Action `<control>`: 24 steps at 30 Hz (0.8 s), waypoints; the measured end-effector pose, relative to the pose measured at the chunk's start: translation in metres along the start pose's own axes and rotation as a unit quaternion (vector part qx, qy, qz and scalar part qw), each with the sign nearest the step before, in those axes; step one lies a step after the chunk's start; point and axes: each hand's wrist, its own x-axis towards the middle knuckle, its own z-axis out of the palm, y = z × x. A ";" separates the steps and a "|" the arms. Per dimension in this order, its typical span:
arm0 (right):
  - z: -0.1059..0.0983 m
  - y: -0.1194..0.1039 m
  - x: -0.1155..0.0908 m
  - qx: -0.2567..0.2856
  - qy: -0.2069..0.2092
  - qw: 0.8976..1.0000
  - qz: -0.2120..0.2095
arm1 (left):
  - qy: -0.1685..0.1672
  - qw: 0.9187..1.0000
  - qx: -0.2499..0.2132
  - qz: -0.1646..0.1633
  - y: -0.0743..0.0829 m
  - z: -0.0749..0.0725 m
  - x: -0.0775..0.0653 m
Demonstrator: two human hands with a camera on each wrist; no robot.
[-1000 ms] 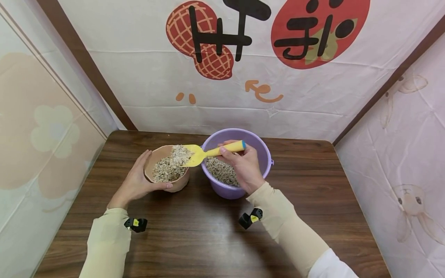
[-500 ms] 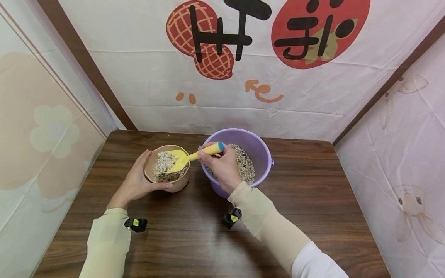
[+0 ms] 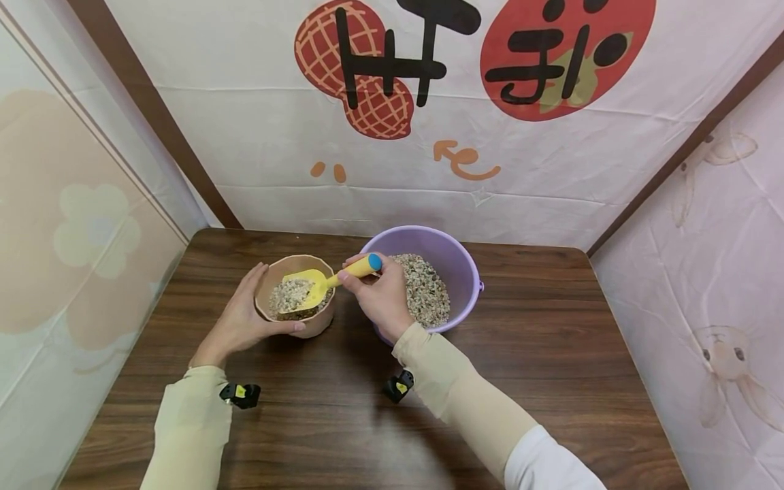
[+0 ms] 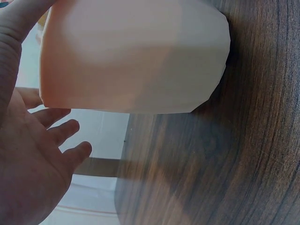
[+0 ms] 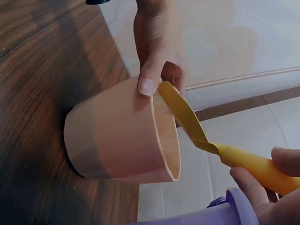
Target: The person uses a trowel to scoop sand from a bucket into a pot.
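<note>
A peach plant pot (image 3: 317, 328) stands on the table, part filled with pale mixed grit. My left hand (image 3: 239, 316) holds it at the rim, thumb on the near side and fingers round the left. In the left wrist view the pot's wall (image 4: 136, 56) fills the upper part, beside the hand (image 4: 33, 145). My right hand (image 3: 387, 296) grips the handle of a yellow toy shovel (image 3: 317, 282) with a blue end. Its blade, loaded with grit, lies within the pot's mouth in the head view. The right wrist view shows the shovel (image 5: 187, 119) at the rim.
A purple bucket (image 3: 459, 272) with more grit (image 3: 422, 289) stands right of the pot, partly behind my right hand. The dark wooden table (image 3: 539, 354) meets printed cloth walls (image 3: 257, 163) at the back and sides.
My right hand has moved left from over the bucket, carrying the shovel from the pot's right rim into its mouth. Less grit shows on the blade. The left hand stays put.
</note>
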 end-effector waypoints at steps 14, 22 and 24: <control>-0.012 -0.005 0.000 -0.116 -0.017 0.991 -0.061 | -0.003 1.000 0.002 -0.004 0.001 -0.001 0.001; -0.016 -0.010 0.000 -0.143 -0.034 0.985 -0.088 | -0.002 1.000 -0.001 0.002 0.000 -0.001 0.001; -0.017 -0.012 -0.001 -0.150 -0.035 0.983 -0.096 | -0.002 1.000 -0.001 0.003 0.000 -0.001 0.001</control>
